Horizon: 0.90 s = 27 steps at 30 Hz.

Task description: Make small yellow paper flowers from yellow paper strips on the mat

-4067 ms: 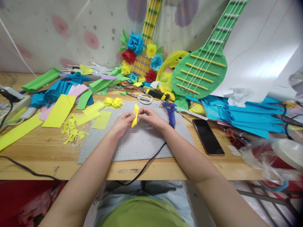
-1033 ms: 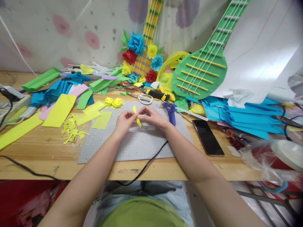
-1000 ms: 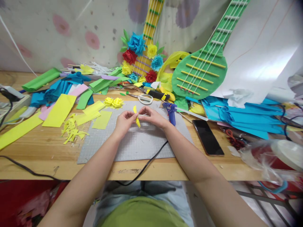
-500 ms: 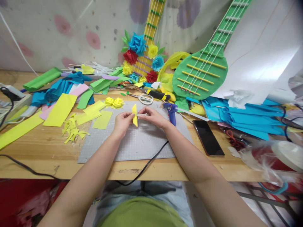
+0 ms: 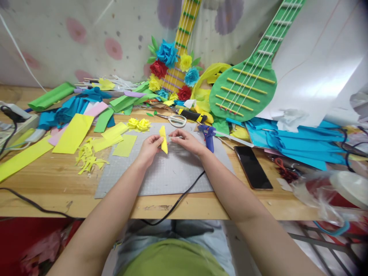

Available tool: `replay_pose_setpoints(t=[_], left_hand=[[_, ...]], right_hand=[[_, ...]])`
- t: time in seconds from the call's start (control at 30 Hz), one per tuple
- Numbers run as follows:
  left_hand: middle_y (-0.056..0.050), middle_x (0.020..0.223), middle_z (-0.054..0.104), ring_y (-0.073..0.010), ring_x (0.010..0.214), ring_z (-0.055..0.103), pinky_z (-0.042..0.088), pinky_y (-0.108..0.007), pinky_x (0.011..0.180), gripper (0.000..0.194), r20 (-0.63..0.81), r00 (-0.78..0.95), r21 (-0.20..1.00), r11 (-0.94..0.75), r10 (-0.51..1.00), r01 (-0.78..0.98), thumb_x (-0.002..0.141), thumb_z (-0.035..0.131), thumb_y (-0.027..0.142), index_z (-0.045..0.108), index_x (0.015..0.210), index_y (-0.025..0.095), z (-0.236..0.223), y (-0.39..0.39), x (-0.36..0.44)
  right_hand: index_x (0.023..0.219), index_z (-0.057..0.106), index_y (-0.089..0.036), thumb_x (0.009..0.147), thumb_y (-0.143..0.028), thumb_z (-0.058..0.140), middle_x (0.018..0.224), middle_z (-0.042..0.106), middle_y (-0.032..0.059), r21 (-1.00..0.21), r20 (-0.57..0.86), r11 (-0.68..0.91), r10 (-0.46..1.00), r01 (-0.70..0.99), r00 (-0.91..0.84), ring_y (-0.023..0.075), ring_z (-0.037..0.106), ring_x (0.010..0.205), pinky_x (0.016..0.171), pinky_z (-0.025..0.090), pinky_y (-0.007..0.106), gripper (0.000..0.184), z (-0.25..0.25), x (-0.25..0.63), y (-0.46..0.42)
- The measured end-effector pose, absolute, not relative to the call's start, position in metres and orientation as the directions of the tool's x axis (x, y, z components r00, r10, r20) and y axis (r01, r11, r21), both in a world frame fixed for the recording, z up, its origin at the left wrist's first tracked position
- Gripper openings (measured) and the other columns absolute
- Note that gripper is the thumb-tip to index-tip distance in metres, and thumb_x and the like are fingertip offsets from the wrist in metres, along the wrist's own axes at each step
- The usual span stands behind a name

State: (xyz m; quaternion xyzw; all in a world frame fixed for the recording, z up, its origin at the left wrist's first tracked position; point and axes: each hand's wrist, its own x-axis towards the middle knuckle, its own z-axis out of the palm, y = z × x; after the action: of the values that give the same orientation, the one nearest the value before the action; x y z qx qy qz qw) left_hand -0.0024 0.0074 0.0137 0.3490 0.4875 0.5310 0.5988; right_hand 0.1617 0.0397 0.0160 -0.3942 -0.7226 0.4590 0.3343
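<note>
My left hand (image 5: 150,147) and my right hand (image 5: 185,140) meet over the grey cutting mat (image 5: 169,172). Between their fingertips stands a small folded piece of yellow paper (image 5: 163,139), roughly upright. The left thumb and fingers pinch its left side. The right fingers are closed at its right side, where a thin pale stick shows; what they grip I cannot fully make out. Two finished yellow paper roses (image 5: 139,124) lie at the mat's far left corner.
A blue glue gun (image 5: 207,135) stands right of my hands, its black cord (image 5: 175,203) running off the front edge. Scissors (image 5: 174,120) and a utility knife (image 5: 192,115) lie behind. A black phone (image 5: 252,166) lies right. Paper strips and scraps (image 5: 89,159) cover the left; two paper guitars (image 5: 244,88) lean behind.
The yellow paper has turned in my fingers from a thin edge-on sliver to a broader face. Both hands stayed over the mat, shifting only slightly.
</note>
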Motion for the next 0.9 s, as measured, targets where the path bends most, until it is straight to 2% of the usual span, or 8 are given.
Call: replay_pose_setpoints(t=[0.2, 0.3, 0.47, 0.53, 0.73, 0.9], left_hand=[[0.001, 0.060, 0.061, -0.0125, 0.058, 0.061, 0.046, -0.023, 0.054, 0.028, -0.217, -0.045, 0.934, 0.194, 0.975, -0.298, 0.055, 0.074, 0.028, 0.055, 0.071, 0.015, 0.0131, 0.0090, -0.0019], [0.000, 0.063, 0.063, -0.0108, 0.056, 0.060, 0.044, -0.021, 0.052, 0.030, -0.234, -0.058, 0.929, 0.206, 0.970, -0.307, 0.053, 0.075, 0.026, 0.057, 0.075, 0.014, 0.0138, 0.0091, -0.0022], [0.003, 0.059, 0.061, -0.0076, 0.052, 0.056, 0.043, -0.019, 0.052, 0.036, -0.192, -0.039, 0.936, 0.172, 0.981, -0.306, 0.049, 0.077, 0.024, 0.058, 0.077, 0.013, 0.0124, 0.0083, -0.0030], [0.004, 0.058, 0.060, -0.0069, 0.052, 0.055, 0.043, -0.019, 0.052, 0.037, -0.171, -0.029, 0.937, 0.153, 0.985, -0.313, 0.050, 0.077, 0.025, 0.058, 0.079, 0.013, 0.0118, 0.0081, -0.0033], [0.005, 0.058, 0.059, -0.0079, 0.050, 0.055, 0.040, -0.018, 0.049, 0.038, -0.192, -0.033, 0.948, 0.176, 0.981, -0.266, 0.056, 0.073, 0.023, 0.050, 0.085, 0.016, 0.0120, 0.0087, -0.0033], [0.006, 0.060, 0.059, -0.0117, 0.052, 0.060, 0.048, -0.025, 0.055, 0.037, -0.167, -0.037, 0.962, 0.155, 0.985, -0.225, 0.064, 0.069, 0.025, 0.043, 0.089, 0.018, 0.0098, 0.0091, 0.0001]], right_hand=[[0.071, 0.049, -0.020, 0.073, -0.039, 0.054, 0.087, 0.058, 0.0003, -0.904, 0.124, 0.279, 0.897, 0.326, -0.425, 0.0135, 0.052, 0.086, 0.078, 0.042, 0.028, 0.020, 0.0119, 0.1570, 0.0403], [0.074, 0.048, -0.020, 0.073, -0.037, 0.053, 0.084, 0.056, -0.0003, -0.904, 0.128, 0.281, 0.897, 0.321, -0.423, 0.0128, 0.051, 0.082, 0.074, 0.042, 0.027, 0.018, 0.0129, 0.1557, 0.0395], [0.083, 0.051, -0.020, 0.070, -0.030, 0.055, 0.091, 0.056, 0.0002, -0.889, 0.221, 0.371, 0.861, 0.269, -0.458, 0.0136, 0.050, 0.092, 0.085, 0.038, 0.029, 0.017, 0.0114, 0.1551, 0.0406], [0.082, 0.053, -0.020, 0.071, -0.030, 0.054, 0.091, 0.057, 0.0003, -0.883, 0.217, 0.382, 0.847, 0.273, -0.486, 0.0140, 0.049, 0.093, 0.086, 0.037, 0.029, 0.015, 0.0103, 0.1548, 0.0409], [0.080, 0.054, -0.018, 0.071, -0.030, 0.053, 0.087, 0.057, -0.0004, -0.934, 0.186, 0.315, 0.833, 0.170, -0.521, 0.0130, 0.051, 0.085, 0.081, 0.038, 0.028, 0.015, 0.0125, 0.1536, 0.0386], [0.079, 0.052, -0.019, 0.070, -0.030, 0.056, 0.079, 0.056, -0.0019, -0.978, 0.145, 0.201, 0.837, 0.050, -0.528, 0.0116, 0.052, 0.077, 0.076, 0.042, 0.027, 0.015, 0.0120, 0.1533, 0.0363]])
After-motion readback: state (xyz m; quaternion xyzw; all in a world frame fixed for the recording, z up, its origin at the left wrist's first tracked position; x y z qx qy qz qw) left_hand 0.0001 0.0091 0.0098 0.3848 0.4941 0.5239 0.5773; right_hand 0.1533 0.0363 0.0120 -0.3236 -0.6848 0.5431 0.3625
